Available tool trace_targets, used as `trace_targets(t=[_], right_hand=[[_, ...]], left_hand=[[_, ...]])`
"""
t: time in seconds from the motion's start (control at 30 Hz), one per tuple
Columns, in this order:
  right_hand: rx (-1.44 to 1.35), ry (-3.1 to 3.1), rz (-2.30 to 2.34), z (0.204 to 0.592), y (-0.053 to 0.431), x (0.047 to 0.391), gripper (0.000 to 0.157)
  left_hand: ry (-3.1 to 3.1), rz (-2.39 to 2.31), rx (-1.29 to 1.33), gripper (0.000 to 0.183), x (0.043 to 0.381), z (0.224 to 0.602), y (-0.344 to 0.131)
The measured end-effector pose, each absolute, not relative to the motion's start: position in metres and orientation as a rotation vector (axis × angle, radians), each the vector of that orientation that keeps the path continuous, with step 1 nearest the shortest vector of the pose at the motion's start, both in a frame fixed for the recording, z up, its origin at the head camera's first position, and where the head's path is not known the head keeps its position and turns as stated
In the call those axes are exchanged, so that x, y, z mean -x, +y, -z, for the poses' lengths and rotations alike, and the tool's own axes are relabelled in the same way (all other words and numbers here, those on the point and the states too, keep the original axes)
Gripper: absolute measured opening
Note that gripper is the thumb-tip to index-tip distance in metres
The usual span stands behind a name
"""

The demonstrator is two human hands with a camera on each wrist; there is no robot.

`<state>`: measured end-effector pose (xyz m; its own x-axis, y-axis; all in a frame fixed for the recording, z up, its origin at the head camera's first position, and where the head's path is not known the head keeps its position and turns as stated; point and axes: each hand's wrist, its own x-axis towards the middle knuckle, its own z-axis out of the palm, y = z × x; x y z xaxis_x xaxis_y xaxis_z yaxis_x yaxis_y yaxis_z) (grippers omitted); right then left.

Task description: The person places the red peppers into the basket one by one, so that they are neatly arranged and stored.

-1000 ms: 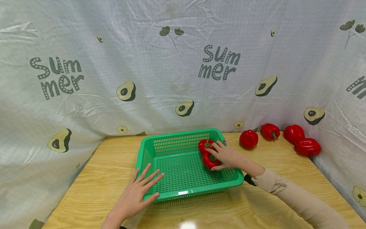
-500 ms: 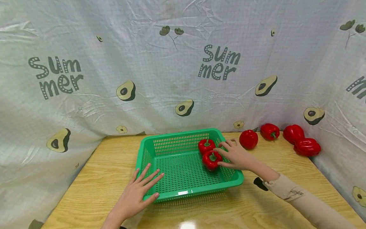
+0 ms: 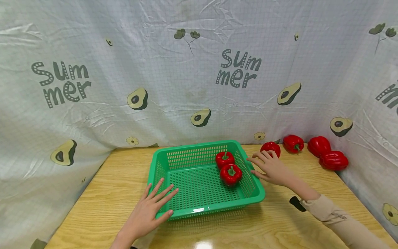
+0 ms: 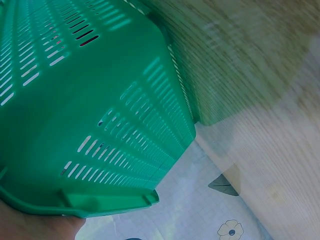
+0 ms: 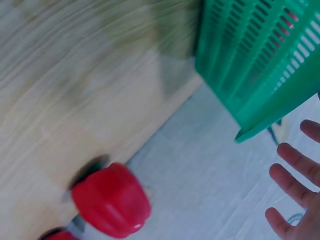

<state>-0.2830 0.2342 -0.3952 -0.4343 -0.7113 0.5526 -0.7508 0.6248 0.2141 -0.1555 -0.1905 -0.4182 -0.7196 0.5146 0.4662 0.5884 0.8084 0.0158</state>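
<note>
Two red bell peppers, a front one [image 3: 231, 174] and a back one [image 3: 224, 159], lie stem up at the right end of a green plastic basket [image 3: 205, 208]. Fingers spread, my left hand [image 3: 147, 211] rests on the basket's front left corner; the left wrist view shows part of that hand [image 4: 35, 225] at the rim. My right hand [image 3: 272, 168] is beside the basket's right rim with nothing in it, its fingers parted, as the right wrist view also shows. Behind it, partly covered by the fingers, sits another bell pepper [image 3: 271, 148].
Further right along the back of the wooden table [image 3: 102, 193] lie a bell pepper with its stem forward [image 3: 293, 144] and two more, one behind [image 3: 319, 146] and one in front [image 3: 334, 160]. A printed cloth [image 3: 174, 76] hangs behind and at both sides.
My right hand has let go of the front bell pepper in the basket and moved out to the right, past the rim. My left hand stays where it was.
</note>
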Motion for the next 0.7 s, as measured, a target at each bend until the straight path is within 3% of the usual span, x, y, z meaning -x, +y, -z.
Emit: trace_targets(t=[0.37, 0.5, 0.63, 0.7], right_hand=[[-1.027, -2.305, -0.121, 0.401, 0.263, 0.291, 0.037], [-0.976, -2.315, -0.116, 0.402, 0.272, 0.297, 0.044], [-0.93, -2.304, -0.089, 0.405, 0.28, 0.304, 0.036], [-0.901, -2.305, -0.09, 0.407, 0.283, 0.307, 0.042]], left_hand=[[-2.549, 0.247, 0.805, 0.06, 0.154, 0.419, -0.19], [-2.551, 0.231, 0.811, 0.059, 0.154, 0.419, -0.19], [-2.564, 0.234, 0.812, 0.059, 0.155, 0.418, -0.191], [-2.573, 0.245, 0.808, 0.059, 0.155, 0.418, -0.191]])
